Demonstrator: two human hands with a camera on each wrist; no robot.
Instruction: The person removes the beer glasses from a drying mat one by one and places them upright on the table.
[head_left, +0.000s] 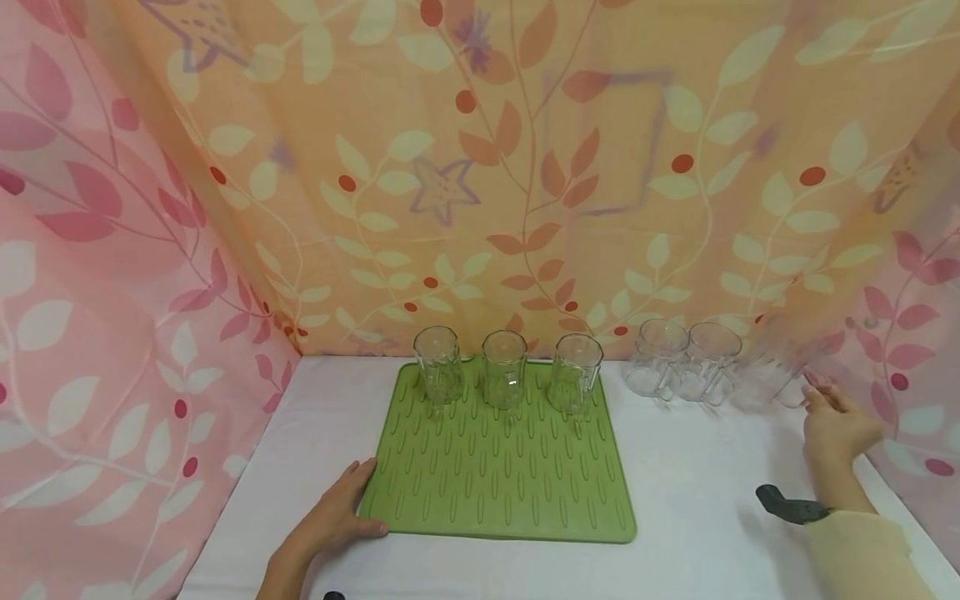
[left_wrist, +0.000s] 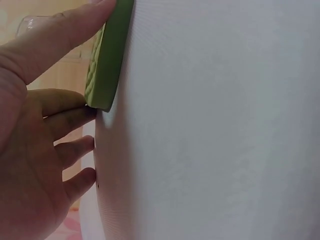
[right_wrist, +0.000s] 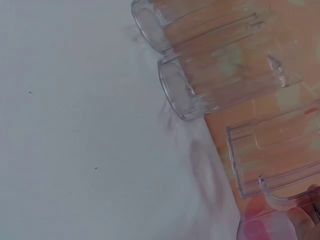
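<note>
At the right, my right hand (head_left: pixel 836 421) grips the handle of a clear glass mug (head_left: pixel 767 371), which is blurred in the head view. In the right wrist view this mug (right_wrist: pixel 275 155) hangs apart from the two mugs beside it, its shadow on the white cloth. My left hand (head_left: pixel 341 508) spans the near left corner of a green ridged mat (head_left: pixel 495 492), fingers along its side edge and thumb at its front edge. Up close, the left wrist view shows fingertips and thumb touching the mat's edge (left_wrist: pixel 107 65).
Three glass mugs stand along the mat's far edge: a left one (head_left: pixel 438 367), a middle one (head_left: pixel 504 371) and a right one (head_left: pixel 576 375). Two more, one (head_left: pixel 656 358) beside another (head_left: pixel 705 362), stand on the white cloth (head_left: pixel 697 483). Patterned curtains (head_left: pixel 525 167) enclose the table.
</note>
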